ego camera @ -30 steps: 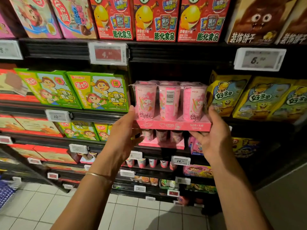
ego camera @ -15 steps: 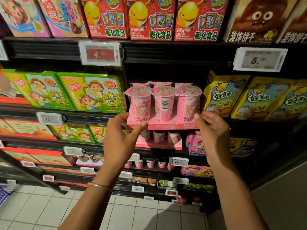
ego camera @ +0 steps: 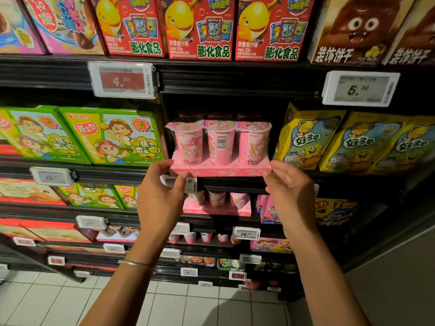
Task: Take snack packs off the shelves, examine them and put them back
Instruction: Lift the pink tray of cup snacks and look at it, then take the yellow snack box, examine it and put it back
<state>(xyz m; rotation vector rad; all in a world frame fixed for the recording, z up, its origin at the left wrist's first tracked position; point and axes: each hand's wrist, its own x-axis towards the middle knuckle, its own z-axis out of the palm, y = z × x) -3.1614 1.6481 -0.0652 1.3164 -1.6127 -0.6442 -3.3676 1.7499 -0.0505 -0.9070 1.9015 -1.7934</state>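
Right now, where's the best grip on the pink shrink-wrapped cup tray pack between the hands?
Probably the flat cardboard base of the pink cup pack, at both front corners, coming from the front: the green box and yellow box flank its sides, and the wrapped cups taper.

Three red boxes [ego camera: 200, 27]; three cups [ego camera: 220, 143] showing in pink pack [ego camera: 221, 171]; yellow bags [ego camera: 360, 142], maybe three.
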